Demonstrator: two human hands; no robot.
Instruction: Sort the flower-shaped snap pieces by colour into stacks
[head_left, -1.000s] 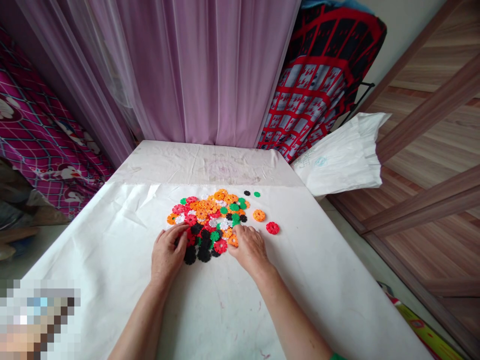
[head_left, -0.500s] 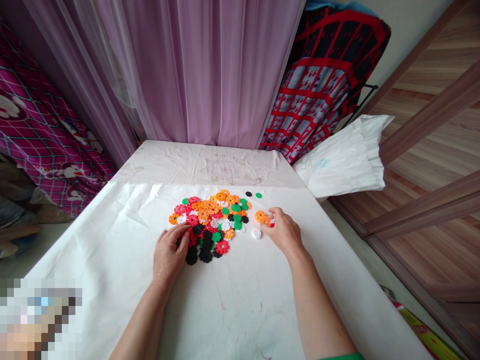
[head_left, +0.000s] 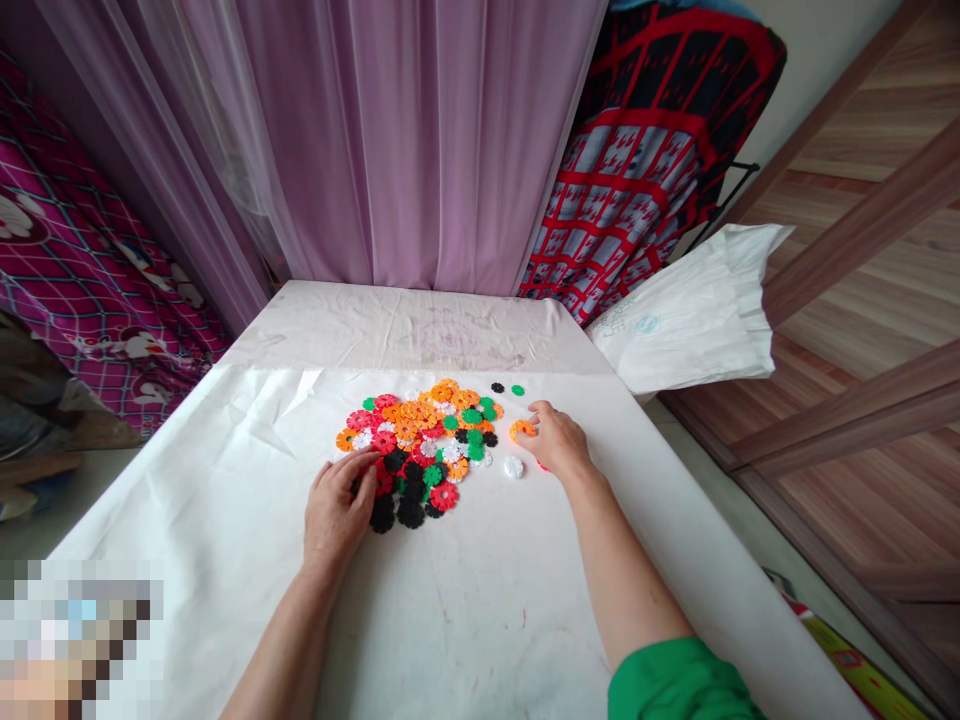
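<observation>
A heap of flower-shaped plastic interlocking discs (head_left: 409,430) in red, orange, black, green and white lies on the white-covered table (head_left: 465,620). My left hand (head_left: 337,505) rests against the heap's near left edge, fingers bent and thumb apart, with no disc visibly gripped. Right of the heap, the thumb and fingers of my right hand (head_left: 559,445) close around an orange disc (head_left: 520,430), covering part of it. Just below lies a white disc (head_left: 514,467). A bit of red disc (head_left: 544,467) peeks out from under my right hand.
Loose black (head_left: 497,387) and green (head_left: 517,390) discs lie beyond my right hand. A white bag (head_left: 690,315) stands off the table's right edge. Purple curtains (head_left: 435,150) hang behind the table. A wooden door (head_left: 877,320) is at the right.
My right hand has shifted slightly away from me and turned over the orange discs, covering more of them. More of the green sleeve shows. My left hand stays nearly still.
</observation>
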